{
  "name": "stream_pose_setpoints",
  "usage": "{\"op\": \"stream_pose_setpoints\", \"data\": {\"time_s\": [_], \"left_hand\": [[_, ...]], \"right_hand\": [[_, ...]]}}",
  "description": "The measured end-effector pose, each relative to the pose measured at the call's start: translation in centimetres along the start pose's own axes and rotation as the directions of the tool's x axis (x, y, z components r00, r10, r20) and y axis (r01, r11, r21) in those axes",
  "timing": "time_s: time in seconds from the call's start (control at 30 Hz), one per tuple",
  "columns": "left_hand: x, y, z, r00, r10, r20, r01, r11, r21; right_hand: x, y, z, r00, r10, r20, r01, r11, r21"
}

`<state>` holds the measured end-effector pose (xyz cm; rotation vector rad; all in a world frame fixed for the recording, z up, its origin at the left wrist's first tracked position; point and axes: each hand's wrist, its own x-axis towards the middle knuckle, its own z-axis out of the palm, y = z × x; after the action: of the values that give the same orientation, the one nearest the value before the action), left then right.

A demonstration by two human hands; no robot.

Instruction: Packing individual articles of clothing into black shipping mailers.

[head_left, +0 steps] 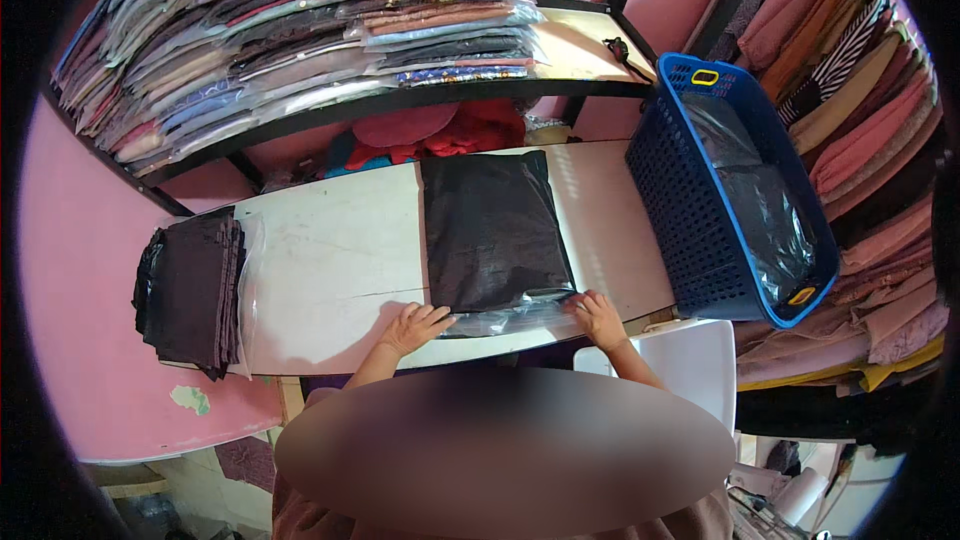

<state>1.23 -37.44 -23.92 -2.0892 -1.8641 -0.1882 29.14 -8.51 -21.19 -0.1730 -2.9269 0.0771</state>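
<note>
On the white table lies a folded black garment [490, 230] in a clear plastic bag [515, 316], its loose edge toward me. My left hand [416, 326] has its fingers curled at the bag's near left corner. At the near right corner, my right hand [597, 320] pinches the bag's edge. Both hands rest low over the table's front edge. Over at the left end sits a stack of folded black cloth [195, 290], with clear plastic bags [255, 285] beneath and beside it.
A blue perforated basket [690, 200] holding bagged black garments [765, 220] stands on the right. Behind the table [330, 240], a shelf [590, 50] bears piles of bagged clothes [300, 30]. Garments hang [880, 130] along the right wall; a white chair [690, 360] is below the basket.
</note>
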Motion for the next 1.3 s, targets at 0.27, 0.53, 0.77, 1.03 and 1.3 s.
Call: {"op": "stream_pose_setpoints", "data": {"time_s": [0.27, 0.53, 0.77, 1.03, 1.3], "left_hand": [[0.1, 1.1, -1.2, 0.992, -0.079, 0.099, 0.099, 0.97, -0.22], [-0.5, 0.6, -0.4, 0.99, -0.015, 0.14, 0.033, 0.991, -0.127], [0.9, 3.4, -0.5, 0.98, -0.152, 0.131, 0.189, 0.917, -0.352], [6.0, 5.9, 1.9, 0.98, -0.179, 0.082, 0.196, 0.925, -0.325], [7.1, 5.7, 1.2, 0.936, -0.256, 0.243, 0.33, 0.879, -0.345]], "right_hand": [[0.2, 0.2, -1.8, 0.999, -0.017, 0.027, 0.015, 0.997, 0.073], [0.4, 1.5, -1.1, 0.998, 0.052, 0.046, -0.056, 0.993, 0.102], [1.3, 0.5, -2.5, 0.995, -0.027, -0.099, 0.041, 0.989, 0.144], [0.7, 0.3, 0.9, 0.995, -0.078, 0.057, 0.067, 0.984, 0.162], [2.5, 0.2, 1.0, 0.923, 0.321, 0.212, -0.381, 0.835, 0.396]]}}
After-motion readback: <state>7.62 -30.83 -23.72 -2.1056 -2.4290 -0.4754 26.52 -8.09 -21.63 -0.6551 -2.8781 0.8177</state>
